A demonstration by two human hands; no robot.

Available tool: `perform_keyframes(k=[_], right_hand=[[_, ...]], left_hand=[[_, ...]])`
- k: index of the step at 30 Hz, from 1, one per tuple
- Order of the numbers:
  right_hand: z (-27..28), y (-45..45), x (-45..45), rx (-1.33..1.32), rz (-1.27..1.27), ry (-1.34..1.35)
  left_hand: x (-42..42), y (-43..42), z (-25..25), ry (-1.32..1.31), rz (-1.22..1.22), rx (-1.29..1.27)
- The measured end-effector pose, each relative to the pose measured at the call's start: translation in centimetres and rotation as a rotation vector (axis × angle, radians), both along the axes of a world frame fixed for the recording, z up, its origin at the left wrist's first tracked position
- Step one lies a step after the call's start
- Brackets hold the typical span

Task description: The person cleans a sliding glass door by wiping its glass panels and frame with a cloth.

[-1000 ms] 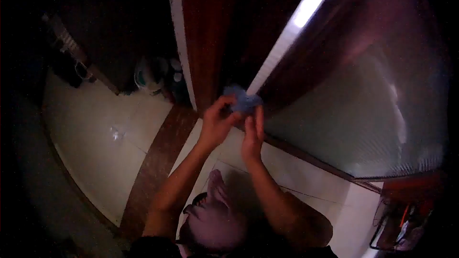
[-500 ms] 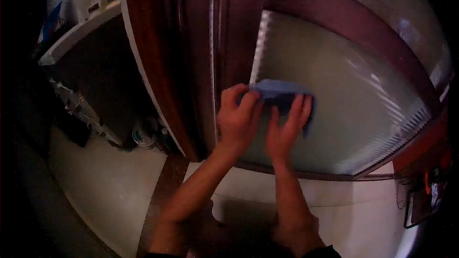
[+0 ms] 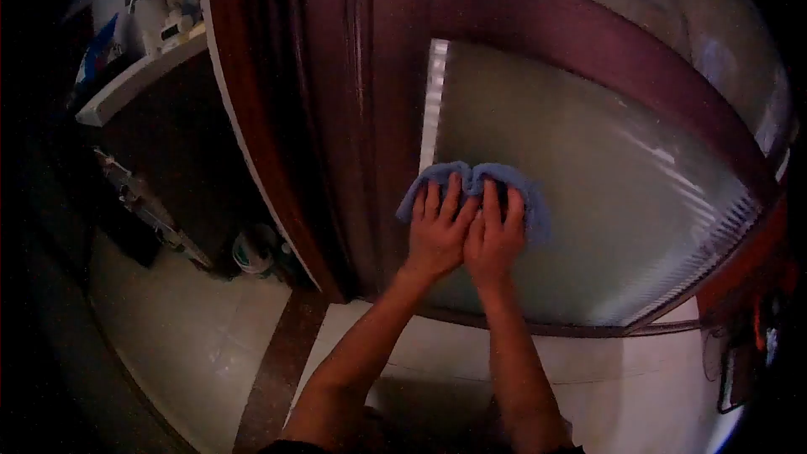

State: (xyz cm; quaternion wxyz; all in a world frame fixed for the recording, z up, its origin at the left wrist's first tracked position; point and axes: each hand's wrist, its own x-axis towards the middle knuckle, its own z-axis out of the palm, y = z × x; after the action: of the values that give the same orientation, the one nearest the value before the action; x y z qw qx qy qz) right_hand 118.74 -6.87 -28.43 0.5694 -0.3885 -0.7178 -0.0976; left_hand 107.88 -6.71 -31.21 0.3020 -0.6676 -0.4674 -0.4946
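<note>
Two bare hands press a blue cloth against a dark wooden door in this dimly lit room, the left hand and right hand side by side and touching along their thumb sides. The cloth lies over the left edge of the door's pale, see-through panel, just where a bright strip along that edge runs down to meet it. Its long axis stretches crosswise, left to right, in a shallow arch: one end droops toward the wooden frame on the left, the other hangs down over the panel on the right, and the top edge dips between the hands. Fingers of the left hand are straight and slightly apart, pointing up the door and laid flat on the fabric; those of the right hand are likewise extended with narrow gaps, none of them curled into a grip. The panel seems to be ribbed glass, though the low light makes that hard to confirm. Off to the left, beyond the door jamb (a pale edge marks its side), small items crowd a white-edged desk, and a bucket sits below on the tiled floor.
</note>
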Motion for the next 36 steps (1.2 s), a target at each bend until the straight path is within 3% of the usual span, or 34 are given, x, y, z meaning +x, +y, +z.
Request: perform_keyframes(k=[3,7,12,16,18,21,27,31,33,36], right_hand=[[3.8,-2.5,1.9,-0.105,0.144,0.034],[6.6,-2.5,5.3,-0.047,-0.06,0.092],[9.2,-2.0,6.6,0.074,-0.192,0.031],[12.9,-0.1,5.4,0.242,-0.345,-0.012],[13.0,1.2,4.0,0.3,-0.402,-0.008],[9.1,3.2,2.7,0.223,-0.411,-0.031],[-2.5,3.6,2.4,0.214,-0.32,-0.1],[-1.4,1.6,2.6,0.246,-0.36,-0.099],[0.3,0.9,3.6,0.174,-0.33,0.042],[-0.1,2.6,6.5,0.167,-0.55,0.074]], left_hand=[[1.3,-0.1,1.1,-0.065,-0.006,0.019],[5.1,-0.7,4.1,-0.216,-0.032,-0.014],[4.1,0.3,11.9,-0.07,0.017,0.044],[3.8,2.1,14.5,-0.037,0.078,0.163],[3.2,2.4,14.0,-0.04,0.125,0.188],[3.1,2.8,11.5,-0.04,0.166,0.175],[3.0,2.8,-1.2,-0.06,0.205,0.094],[2.9,1.5,-1.2,-0.082,0.112,0.002],[3.6,1.1,0.6,-0.066,0.081,0.001],[5.2,0.7,2.3,0.019,0.009,-0.037]])
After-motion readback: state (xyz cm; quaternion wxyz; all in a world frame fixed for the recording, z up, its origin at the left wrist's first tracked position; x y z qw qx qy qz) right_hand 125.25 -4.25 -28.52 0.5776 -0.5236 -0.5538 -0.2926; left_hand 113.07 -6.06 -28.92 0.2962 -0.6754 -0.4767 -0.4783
